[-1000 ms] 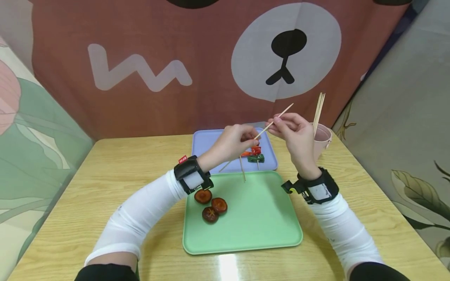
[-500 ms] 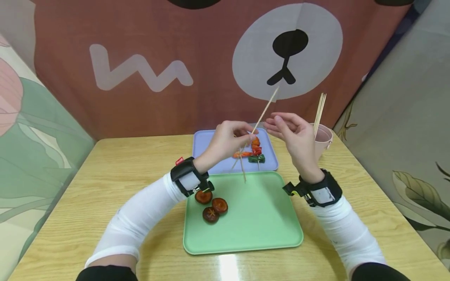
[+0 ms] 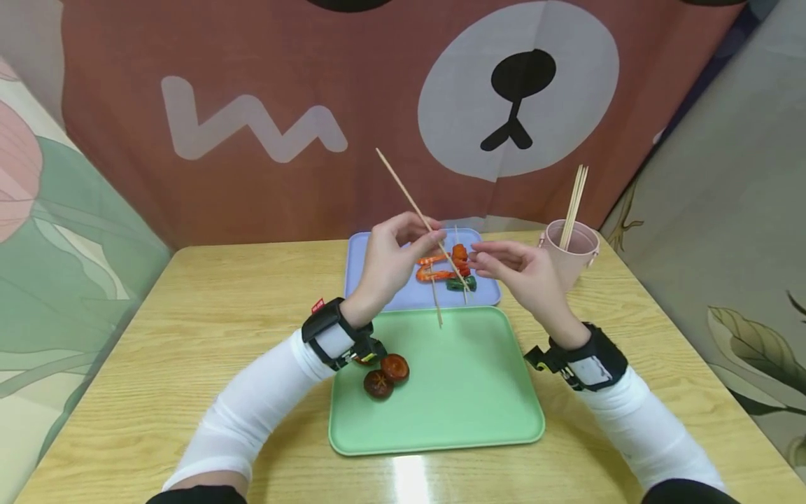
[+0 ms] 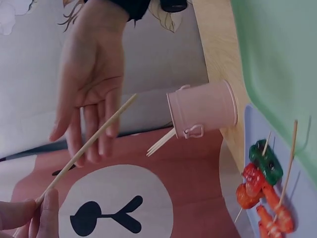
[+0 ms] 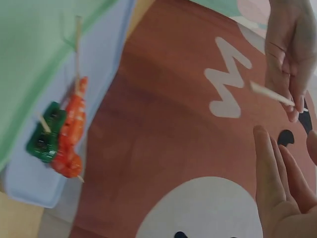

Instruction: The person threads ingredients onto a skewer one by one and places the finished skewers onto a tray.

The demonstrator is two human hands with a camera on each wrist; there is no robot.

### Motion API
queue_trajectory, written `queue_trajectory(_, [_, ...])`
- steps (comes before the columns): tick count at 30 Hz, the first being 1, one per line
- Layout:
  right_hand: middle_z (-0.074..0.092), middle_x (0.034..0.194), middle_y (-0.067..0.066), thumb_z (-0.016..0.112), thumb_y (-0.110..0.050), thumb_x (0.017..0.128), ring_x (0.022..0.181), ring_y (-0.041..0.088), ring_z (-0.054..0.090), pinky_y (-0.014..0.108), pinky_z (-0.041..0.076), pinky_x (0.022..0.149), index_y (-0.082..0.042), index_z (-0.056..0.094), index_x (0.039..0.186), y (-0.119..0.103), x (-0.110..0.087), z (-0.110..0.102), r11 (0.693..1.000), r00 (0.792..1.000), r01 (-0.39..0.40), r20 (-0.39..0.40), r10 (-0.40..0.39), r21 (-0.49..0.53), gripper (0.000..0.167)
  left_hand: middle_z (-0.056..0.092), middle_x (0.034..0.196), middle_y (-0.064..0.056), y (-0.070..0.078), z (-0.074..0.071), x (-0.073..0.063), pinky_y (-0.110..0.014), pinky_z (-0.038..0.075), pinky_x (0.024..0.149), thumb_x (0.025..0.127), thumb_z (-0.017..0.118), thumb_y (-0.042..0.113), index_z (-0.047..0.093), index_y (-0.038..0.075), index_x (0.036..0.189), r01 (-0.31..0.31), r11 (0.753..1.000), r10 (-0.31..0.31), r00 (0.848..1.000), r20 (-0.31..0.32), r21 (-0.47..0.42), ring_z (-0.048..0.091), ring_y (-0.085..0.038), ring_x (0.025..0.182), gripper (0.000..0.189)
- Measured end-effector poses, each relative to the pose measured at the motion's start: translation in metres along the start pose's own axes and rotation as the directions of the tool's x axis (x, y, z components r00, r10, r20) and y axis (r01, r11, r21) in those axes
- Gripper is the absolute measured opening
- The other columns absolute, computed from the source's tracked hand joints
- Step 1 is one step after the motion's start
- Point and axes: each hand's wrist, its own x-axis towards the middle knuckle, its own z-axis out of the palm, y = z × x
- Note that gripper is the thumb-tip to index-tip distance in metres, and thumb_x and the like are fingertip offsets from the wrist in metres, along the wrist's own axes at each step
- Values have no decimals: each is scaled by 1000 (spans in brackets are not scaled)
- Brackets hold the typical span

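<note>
My left hand pinches a bare wooden skewer between thumb and fingers, above the blue tray. The stick slants from upper left to lower right in the head view. To its right my right hand is held with fingers fairly straight and nothing in them; the left wrist view shows its palm behind the skewer. Under the hands, the blue tray bears skewered food: orange-red shrimp and a skewer with red and orange pieces and a green piece.
A green tray lies in front, with brown mushroom caps at its left, partly hidden by the left wrist strap. At the back right stands a pink bucket holding several skewers. A printed curtain hangs behind the table.
The skewer in my left hand has swung from leaning right to leaning left. My right hand has let go of it and moved slightly down and right.
</note>
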Motion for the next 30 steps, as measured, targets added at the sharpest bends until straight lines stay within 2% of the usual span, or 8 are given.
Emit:
queue_trajectory(5, [71, 106, 11, 66, -10, 88, 87, 12, 71, 30, 57, 74, 4, 66, 113, 9, -12, -1, 998, 997, -50, 59, 52, -35, 28, 68, 95, -24, -4, 3, -6, -33, 58, 74, 86, 68, 7, 65, -5, 97, 43, 993, -45, 999, -16, -108, 69, -33, 83, 17])
queue_trajectory(9, [72, 100, 13, 69, -8, 86, 82, 11, 71, 28, 58, 72, 3, 67, 112, 11, -19, -2, 996, 995, -53, 86, 59, -75, 29, 67, 98, -25, -6, 4, -8, -34, 58, 76, 86, 67, 5, 63, -8, 101, 77, 983, -81, 996, -23, -164, 70, -23, 86, 20])
queue_trajectory(12, [72, 99, 15, 71, -8, 84, 83, 9, 70, 25, 57, 72, 0, 69, 110, 11, -22, -3, 992, 994, -44, 93, 55, -116, 28, 67, 100, -26, -8, 4, -10, -35, 58, 78, 87, 65, 4, 62, -8, 103, 96, 973, -103, 994, -23, -209, 70, -19, 87, 20])
queue_trajectory(16, [71, 101, 16, 73, -11, 83, 83, 5, 69, 21, 56, 71, -4, 72, 107, 12, -25, -3, 985, 995, -46, 82, 60, -167, 25, 66, 104, -29, -9, 2, -12, -36, 57, 80, 88, 64, 4, 61, -7, 106, 115, 953, -126, 992, -25, -280, 70, -21, 88, 21])
queue_trajectory(28, [72, 93, 19, 70, -7, 84, 73, 9, 69, 23, 57, 67, 0, 73, 102, 17, -29, 1, 989, 997, -53, 49, 60, -137, 19, 65, 104, -29, -13, 3, -13, -37, 57, 81, 88, 64, 3, 62, -7, 107, 122, 938, -138, 990, -27, -325, 71, -20, 87, 21])
queue_trajectory(30, [71, 94, 20, 70, -6, 84, 73, 9, 70, 23, 57, 67, 0, 73, 102, 18, -30, 1, 990, 997, -55, 50, 62, -132, 19, 65, 104, -30, -14, 2, -13, -36, 57, 81, 88, 64, 3, 61, -8, 107, 122, 942, -135, 991, -21, -312, 71, -19, 88, 22])
